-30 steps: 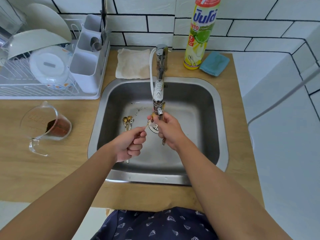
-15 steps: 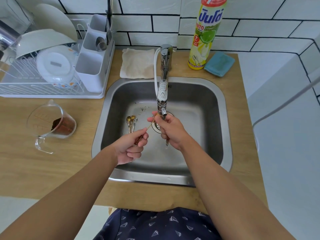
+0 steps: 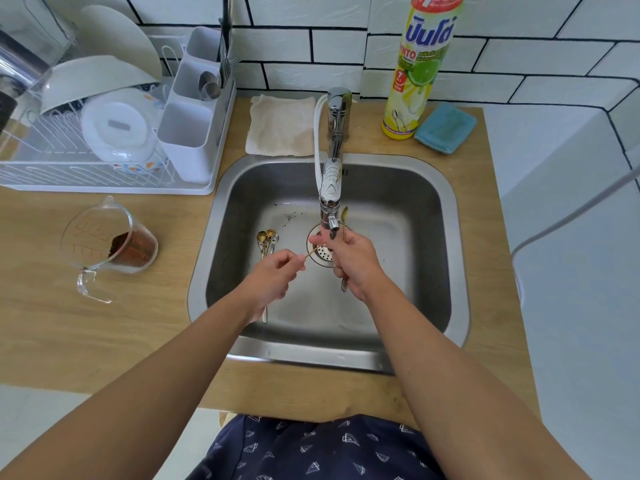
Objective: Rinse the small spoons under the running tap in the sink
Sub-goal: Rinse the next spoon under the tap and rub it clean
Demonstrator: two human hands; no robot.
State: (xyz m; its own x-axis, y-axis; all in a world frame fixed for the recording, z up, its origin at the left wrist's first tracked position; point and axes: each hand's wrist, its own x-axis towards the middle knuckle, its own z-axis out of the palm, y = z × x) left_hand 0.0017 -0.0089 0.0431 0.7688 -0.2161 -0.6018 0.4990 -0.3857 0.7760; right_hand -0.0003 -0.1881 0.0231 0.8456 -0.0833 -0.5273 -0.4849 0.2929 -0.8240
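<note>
Holding small gold spoons under the tap, both hands pinching

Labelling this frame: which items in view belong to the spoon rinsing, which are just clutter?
In use: left hand, right hand, gold spoon between them, tap, sink, spoons waiting.
Clutter: measuring jug, dish rack, cloth, detergent bottle, blue sponge.

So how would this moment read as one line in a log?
step: rinsing | left hand: pinches gold spoon | right hand: grips spoons under tap | sink: more spoons waiting
</note>
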